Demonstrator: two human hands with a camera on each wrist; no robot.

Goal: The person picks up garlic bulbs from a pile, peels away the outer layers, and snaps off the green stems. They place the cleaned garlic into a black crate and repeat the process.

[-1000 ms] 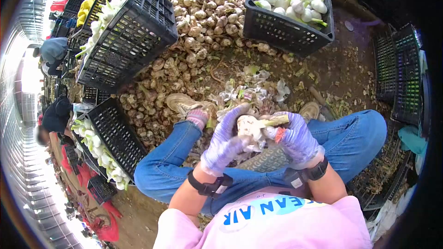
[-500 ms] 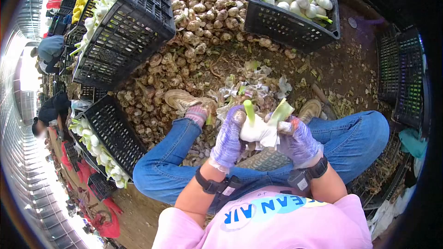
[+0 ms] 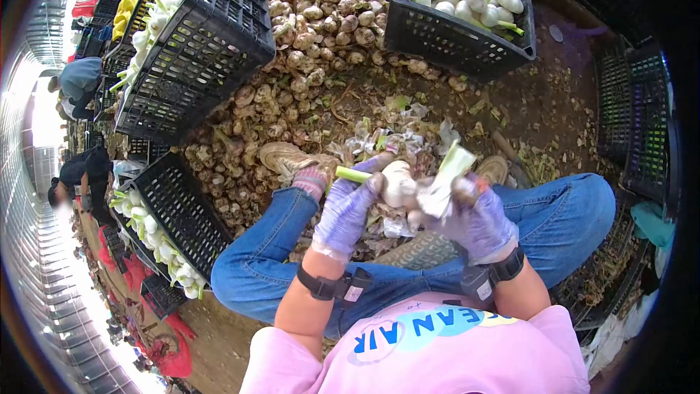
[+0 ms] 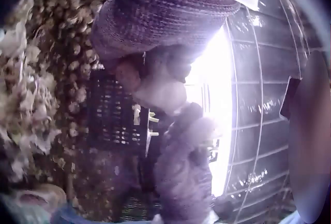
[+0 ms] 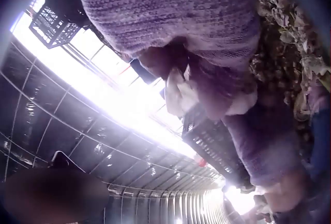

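- Left hand, in a purple glove: fingers curled round a white garlic bulb, held above the lap; the green stem points to the left.
- Right hand, gloved: pinches a strip of peeled skin just beside the bulb.
- Pile of unpeeled garlic ahead, beyond the feet.
- Black crates hold cleaned bulbs.

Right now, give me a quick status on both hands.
Left hand grips garlic bulb. Right hand pinches loose peel. Nothing between them.
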